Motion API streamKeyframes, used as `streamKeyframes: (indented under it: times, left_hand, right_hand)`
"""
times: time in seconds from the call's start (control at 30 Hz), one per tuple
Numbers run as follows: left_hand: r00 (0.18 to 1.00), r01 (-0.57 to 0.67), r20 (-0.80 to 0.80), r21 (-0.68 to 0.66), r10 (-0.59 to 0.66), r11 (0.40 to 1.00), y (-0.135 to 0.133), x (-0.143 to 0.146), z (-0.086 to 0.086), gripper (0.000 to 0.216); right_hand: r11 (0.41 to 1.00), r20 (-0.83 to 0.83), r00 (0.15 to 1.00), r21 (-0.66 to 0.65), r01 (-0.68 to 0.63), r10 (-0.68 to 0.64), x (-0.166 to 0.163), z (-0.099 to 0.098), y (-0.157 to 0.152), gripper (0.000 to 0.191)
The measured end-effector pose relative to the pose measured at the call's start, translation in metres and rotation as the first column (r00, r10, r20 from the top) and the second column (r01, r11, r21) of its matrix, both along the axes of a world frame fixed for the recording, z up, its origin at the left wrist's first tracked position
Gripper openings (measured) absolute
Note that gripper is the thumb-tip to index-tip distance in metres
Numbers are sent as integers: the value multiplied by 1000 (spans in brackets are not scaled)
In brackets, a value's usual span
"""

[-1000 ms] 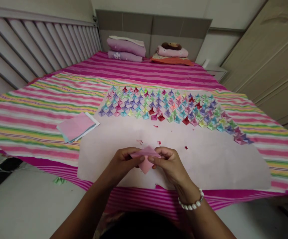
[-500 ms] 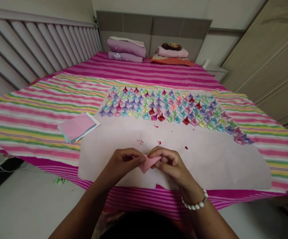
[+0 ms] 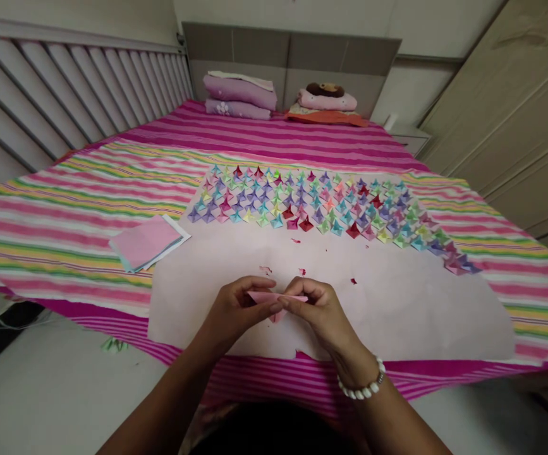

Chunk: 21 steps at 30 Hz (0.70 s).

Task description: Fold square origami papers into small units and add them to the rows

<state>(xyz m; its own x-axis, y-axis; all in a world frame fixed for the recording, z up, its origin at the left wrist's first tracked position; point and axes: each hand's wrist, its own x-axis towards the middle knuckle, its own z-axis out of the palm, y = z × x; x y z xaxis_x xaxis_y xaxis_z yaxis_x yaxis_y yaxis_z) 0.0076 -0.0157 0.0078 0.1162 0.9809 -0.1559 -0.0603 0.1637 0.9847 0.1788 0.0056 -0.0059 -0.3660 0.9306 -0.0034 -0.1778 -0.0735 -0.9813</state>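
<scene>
A folded piece of pink origami paper is pinched between both hands, a little above the near part of a large pale sheet. My left hand grips its left side, thumb in front and fingers behind. On the right side my right hand, with a white beaded bracelet on its wrist, holds it the same way. Both thumbs meet near the paper's middle, and a pointed tip shows below them. Beyond the hands, rows of small folded paper pieces in many colours cover the sheet's far part.
A stack of square coloured papers lies at the sheet's left edge on the striped bedspread. Small red scraps dot the sheet. Folded purple bedding sits by the headboard. A slatted rail runs along the left.
The pink paper has been turned, so its long upper edge now lies level across both hands. My right thumb has moved left, next to my left thumb.
</scene>
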Motion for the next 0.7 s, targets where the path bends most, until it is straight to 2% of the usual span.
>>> streamKeyframes:
  times: [0.1,0.2,0.37,0.53,0.63,0.7]
  left_hand:
    - [999,30,-24,8,-29,1000,2,1,-1,18]
    - [999,44,-25,35,-43,998,2,1,-1,19]
    - [995,-93,-38,0,93,996,5,-1,-3,17]
    - [942,-273,173,-99,287,957,7,4,-14,25]
    - [910,-266,292,-132,294,955,4,10,-20,33]
    - [927,-218,291,-98,237,971,1,14,-23,34]
  right_hand:
    - [999,-6,999,20,41,-41,-2,-1,-1,21]
    - [992,5,992,-12,126,-126,-2,-4,0,22]
    - [988,-1,989,-46,148,-148,2,-6,1,11]
    - [986,-22,987,-58,159,-161,1,-7,2,7]
    - [978,-22,979,-57,202,-204,0,-9,2,7]
    - [970,-15,971,-59,237,-239,-1,-11,1,7]
